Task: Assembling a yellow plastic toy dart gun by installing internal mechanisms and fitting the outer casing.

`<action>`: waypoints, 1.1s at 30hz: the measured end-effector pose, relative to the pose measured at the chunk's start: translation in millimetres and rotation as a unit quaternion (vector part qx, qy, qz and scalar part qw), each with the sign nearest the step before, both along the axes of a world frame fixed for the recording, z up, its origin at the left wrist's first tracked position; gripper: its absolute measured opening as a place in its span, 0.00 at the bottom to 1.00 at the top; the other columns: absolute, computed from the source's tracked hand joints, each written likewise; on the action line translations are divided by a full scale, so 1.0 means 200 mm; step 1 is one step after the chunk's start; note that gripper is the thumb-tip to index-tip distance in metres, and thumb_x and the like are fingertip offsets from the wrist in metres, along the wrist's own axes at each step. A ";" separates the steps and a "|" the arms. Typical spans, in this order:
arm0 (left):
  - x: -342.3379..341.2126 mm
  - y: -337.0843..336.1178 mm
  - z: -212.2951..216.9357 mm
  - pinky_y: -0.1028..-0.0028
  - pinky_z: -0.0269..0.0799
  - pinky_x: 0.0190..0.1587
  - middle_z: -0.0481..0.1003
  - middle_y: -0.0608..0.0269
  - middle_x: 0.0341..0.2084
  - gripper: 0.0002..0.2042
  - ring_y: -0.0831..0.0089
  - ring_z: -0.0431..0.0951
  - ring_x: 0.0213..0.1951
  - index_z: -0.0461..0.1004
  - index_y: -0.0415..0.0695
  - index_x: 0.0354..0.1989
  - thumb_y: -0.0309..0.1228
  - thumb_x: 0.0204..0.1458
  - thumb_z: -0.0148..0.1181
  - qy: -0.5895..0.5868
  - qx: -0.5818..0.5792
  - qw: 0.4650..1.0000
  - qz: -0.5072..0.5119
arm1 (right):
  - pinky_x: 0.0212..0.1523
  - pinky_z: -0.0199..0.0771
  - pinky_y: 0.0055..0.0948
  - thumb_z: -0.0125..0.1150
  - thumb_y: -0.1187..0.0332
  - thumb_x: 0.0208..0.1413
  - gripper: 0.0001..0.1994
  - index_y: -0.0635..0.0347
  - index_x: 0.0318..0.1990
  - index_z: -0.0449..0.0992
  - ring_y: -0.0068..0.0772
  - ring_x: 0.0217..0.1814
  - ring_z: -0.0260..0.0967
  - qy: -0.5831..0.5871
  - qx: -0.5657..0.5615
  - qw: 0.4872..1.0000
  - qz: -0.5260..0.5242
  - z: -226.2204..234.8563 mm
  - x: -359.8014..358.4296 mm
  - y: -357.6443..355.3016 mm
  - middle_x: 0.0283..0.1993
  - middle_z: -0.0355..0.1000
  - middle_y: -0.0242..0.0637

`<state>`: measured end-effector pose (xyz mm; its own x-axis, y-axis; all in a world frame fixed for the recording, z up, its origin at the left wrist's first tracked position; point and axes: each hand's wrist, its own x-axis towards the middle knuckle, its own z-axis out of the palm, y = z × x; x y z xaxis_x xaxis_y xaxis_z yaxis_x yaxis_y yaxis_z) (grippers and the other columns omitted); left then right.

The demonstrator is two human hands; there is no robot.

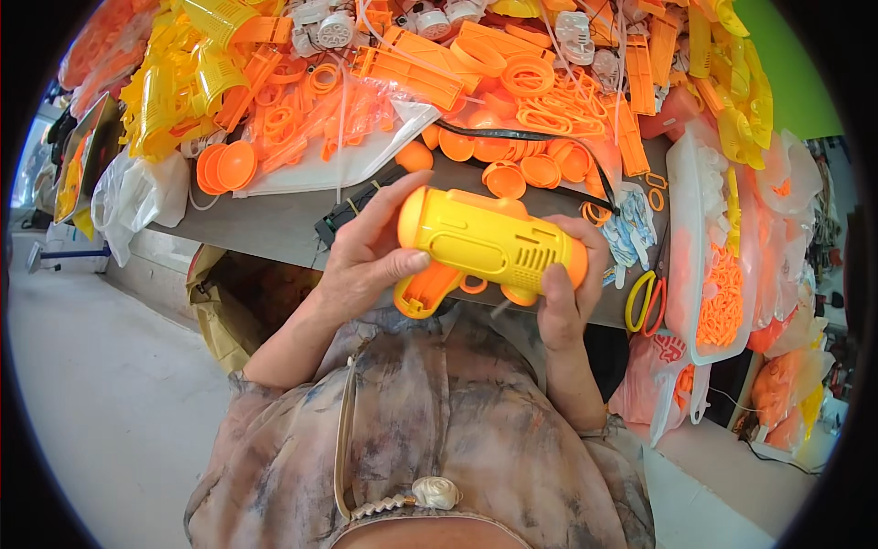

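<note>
A yellow and orange plastic toy gun (pixel 471 242) is held up between both hands above the near table edge, lying nearly level. Its side shows vent slots and small holes at the right end. Below the body hangs an orange-lined handle (pixel 425 291) with an open hollow and an orange trigger beside it. My left hand (pixel 370 247) grips the rounded orange left end, thumb on the near side. My right hand (pixel 572 293) closes round the orange right end, thumb against the lower edge by the holes. The far side of the toy is hidden.
Yellow shells (pixel 174 91) and orange parts heap across the far table. Orange cups (pixel 226 167) lie nearer. At right stand scissors (pixel 645 302) and a clear bin (pixel 681 220) with small orange pieces. A black strap (pixel 540 137) curves over the parts. A paper sack (pixel 215 316) is below left.
</note>
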<state>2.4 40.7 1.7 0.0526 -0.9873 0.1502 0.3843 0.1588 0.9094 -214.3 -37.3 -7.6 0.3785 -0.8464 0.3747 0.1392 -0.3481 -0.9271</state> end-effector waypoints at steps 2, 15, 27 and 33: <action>0.00 0.00 0.04 0.70 0.54 0.62 0.61 0.57 0.56 0.34 0.70 0.60 0.59 0.48 0.36 0.65 0.32 0.54 0.59 -0.010 0.007 0.999 -0.044 | 0.52 0.67 0.30 0.53 0.61 0.54 0.23 0.65 0.53 0.59 0.34 0.50 0.65 -0.001 0.022 1.000 0.000 0.03 -0.01 0.02 0.51 0.63 0.47; -0.02 0.09 0.10 0.65 0.62 0.56 0.66 0.46 0.50 0.32 0.60 0.68 0.52 0.63 0.30 0.53 0.53 0.60 0.37 -0.085 -0.024 0.994 -0.068 | 0.45 0.68 0.33 0.56 0.56 0.52 0.26 0.64 0.51 0.58 0.41 0.45 0.65 -0.032 -0.065 0.996 0.053 0.02 -0.06 0.14 0.48 0.63 0.57; -0.08 0.10 0.24 0.69 0.63 0.57 0.71 0.49 0.48 0.30 0.67 0.70 0.52 0.59 0.35 0.60 0.51 0.62 0.37 0.131 0.184 0.941 -0.252 | 0.30 0.78 0.39 0.49 0.57 0.57 0.19 0.66 0.45 0.64 0.51 0.36 0.70 0.081 -0.394 0.891 0.209 0.29 -0.11 0.12 0.44 0.65 0.54; -0.03 0.13 0.28 0.65 0.64 0.56 0.69 0.43 0.50 0.36 0.59 0.70 0.54 0.56 0.33 0.61 0.54 0.56 0.46 0.050 0.155 0.948 -0.272 | 0.29 0.79 0.39 0.55 0.63 0.47 0.13 0.66 0.34 0.69 0.51 0.35 0.71 0.038 -0.451 0.869 0.199 0.34 -0.05 0.12 0.39 0.68 0.50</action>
<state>-4.0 66.4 57.0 -0.4792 -0.8679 -0.1309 0.4194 -0.3574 0.8345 -225.1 -14.1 60.3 0.6267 -0.0174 0.7791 0.3649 -0.8769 -0.3130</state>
